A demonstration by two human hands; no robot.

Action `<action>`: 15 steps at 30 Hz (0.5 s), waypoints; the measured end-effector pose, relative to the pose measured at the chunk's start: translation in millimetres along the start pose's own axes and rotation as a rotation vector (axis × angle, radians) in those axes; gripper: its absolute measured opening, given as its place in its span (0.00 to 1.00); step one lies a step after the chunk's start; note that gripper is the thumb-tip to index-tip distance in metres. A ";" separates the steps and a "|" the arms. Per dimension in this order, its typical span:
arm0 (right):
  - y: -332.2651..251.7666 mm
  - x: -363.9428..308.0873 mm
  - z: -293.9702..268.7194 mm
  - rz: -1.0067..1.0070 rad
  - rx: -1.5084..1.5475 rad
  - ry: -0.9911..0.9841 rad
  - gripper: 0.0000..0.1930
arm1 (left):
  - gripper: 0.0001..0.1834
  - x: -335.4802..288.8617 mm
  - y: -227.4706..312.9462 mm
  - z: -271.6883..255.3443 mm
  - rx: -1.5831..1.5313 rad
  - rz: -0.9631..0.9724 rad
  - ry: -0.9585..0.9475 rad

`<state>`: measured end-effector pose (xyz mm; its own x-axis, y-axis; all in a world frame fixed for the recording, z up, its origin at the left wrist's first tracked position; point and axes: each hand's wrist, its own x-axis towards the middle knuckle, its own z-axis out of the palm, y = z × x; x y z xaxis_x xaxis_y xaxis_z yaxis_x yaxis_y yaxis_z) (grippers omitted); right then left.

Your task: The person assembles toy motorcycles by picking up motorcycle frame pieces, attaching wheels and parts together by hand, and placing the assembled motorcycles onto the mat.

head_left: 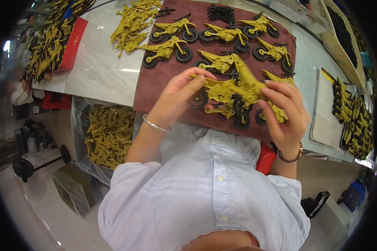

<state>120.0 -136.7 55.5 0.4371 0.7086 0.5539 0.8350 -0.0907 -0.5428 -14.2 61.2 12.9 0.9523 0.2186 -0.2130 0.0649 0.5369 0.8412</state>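
Note:
Both my hands are raised over a maroon cloth [155, 81]. My left hand [176, 94] is closed on the rear of a yellow toy motorcycle [218, 90] with black spoked wheels. At its front end, my right hand [287, 111] pinches a yellow plastic part [249, 79], smeared by motion. I cannot tell whether this part is joined to the motorcycle or only overlaps it. More yellow toy motorcycles [226, 32] lie in rows on the cloth, some partly hidden behind my hands.
A heap of yellow plastic parts [132, 25] lies at the cloth's far left, and small black parts [221, 14] at its far edge. A red box [73, 46] of yellow pieces stands left. Below is a lined bin [109, 134] of yellow parts. Finished-looking rows [356, 117] sit right.

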 end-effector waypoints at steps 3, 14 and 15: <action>1.2 -3.9 9.4 -0.056 0.011 -0.047 0.14 | 0.13 2.8 -4.9 16.1 -0.089 -0.004 -0.043; -2.3 -10.7 9.8 -0.077 0.023 -0.094 0.14 | 0.21 0.5 -18.9 24.7 -0.182 0.005 -0.067; -2.4 -11.1 9.9 -0.077 0.022 -0.094 0.14 | 0.22 0.7 -19.4 25.4 -0.200 0.005 -0.064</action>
<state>109.8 -137.4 44.5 0.3383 0.7753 0.5334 0.8568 -0.0193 -0.5153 -7.2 30.2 9.1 0.9699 0.1728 -0.1717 0.0059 0.6881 0.7256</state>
